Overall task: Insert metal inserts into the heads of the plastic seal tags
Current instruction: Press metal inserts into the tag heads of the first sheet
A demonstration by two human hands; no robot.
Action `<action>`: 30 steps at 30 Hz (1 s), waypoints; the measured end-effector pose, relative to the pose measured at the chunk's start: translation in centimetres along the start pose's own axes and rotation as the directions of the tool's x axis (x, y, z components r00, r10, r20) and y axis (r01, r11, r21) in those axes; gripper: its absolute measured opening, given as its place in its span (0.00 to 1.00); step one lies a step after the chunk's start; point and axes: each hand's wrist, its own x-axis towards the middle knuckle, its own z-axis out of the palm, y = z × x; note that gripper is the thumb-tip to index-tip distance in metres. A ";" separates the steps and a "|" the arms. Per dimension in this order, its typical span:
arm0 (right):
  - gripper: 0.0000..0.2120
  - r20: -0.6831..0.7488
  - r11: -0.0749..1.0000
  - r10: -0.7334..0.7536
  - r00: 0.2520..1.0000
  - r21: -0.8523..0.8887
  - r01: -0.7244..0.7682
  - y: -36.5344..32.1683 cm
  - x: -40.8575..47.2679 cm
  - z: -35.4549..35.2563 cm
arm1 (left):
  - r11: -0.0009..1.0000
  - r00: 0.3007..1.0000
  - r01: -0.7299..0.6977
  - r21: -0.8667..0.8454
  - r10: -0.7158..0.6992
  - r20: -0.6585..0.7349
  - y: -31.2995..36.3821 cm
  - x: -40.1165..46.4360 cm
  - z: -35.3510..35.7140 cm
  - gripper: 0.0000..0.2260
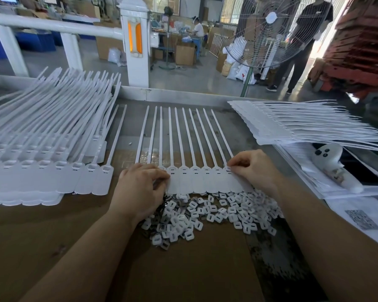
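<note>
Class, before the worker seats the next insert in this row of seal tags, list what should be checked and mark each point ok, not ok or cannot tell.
1. Row of seal tags lies flat, heads toward the worker: ok.
2. Pile of inserts within reach, just below the row: ok.
3. Right hand fingertips on the rightmost head: ok.
4. Insert held in right hand: cannot tell.
5. Left hand steadies the row's left end: ok.
6. Heads already filled: cannot tell.
</note>
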 end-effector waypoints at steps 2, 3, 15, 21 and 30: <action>0.04 0.000 1.000 0.025 1.000 0.013 -0.025 -0.1 0.1 0.1 | 1.000 1.000 -0.004 0.000 0.004 -0.003 0.0 0.0 0.0 0.06; 0.04 0.000 0.999 0.035 0.999 0.012 -0.035 -0.1 0.2 0.2 | 1.000 1.000 -0.005 0.000 0.005 -0.005 0.0 0.0 0.0 0.06; 0.04 0.098 0.994 0.113 0.989 -0.012 -0.112 -0.5 0.9 -0.2 | 1.000 1.000 0.006 0.008 -0.006 0.005 0.0 0.0 0.0 0.07; 0.06 0.125 0.989 0.084 0.989 -0.133 -0.068 -0.7 1.0 -0.2 | 1.000 1.000 0.013 0.023 -0.014 0.022 0.1 0.0 -0.1 0.07; 0.07 0.017 0.978 -0.053 0.998 -0.202 0.055 -0.3 0.1 0.4 | 0.999 0.999 0.022 0.031 -0.023 0.030 0.0 0.0 -0.1 0.08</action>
